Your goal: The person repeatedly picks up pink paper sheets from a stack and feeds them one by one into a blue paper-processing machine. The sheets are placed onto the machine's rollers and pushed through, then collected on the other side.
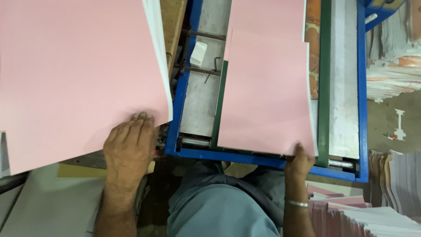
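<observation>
The pink sheet (267, 87) lying on the blue machine (362, 87) looks light, thin and floppy, best held at its near edge, where the right hand (299, 162) pinches its corner, while the left hand (129, 147) presses flat fingers on the pink stack (74, 74) left of the machine

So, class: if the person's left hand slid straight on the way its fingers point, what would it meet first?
The left hand points up the picture, fingertips already at the edge of the big pink sheet stack; it would likely meet that stack first.

Soft even light, slight blur
</observation>
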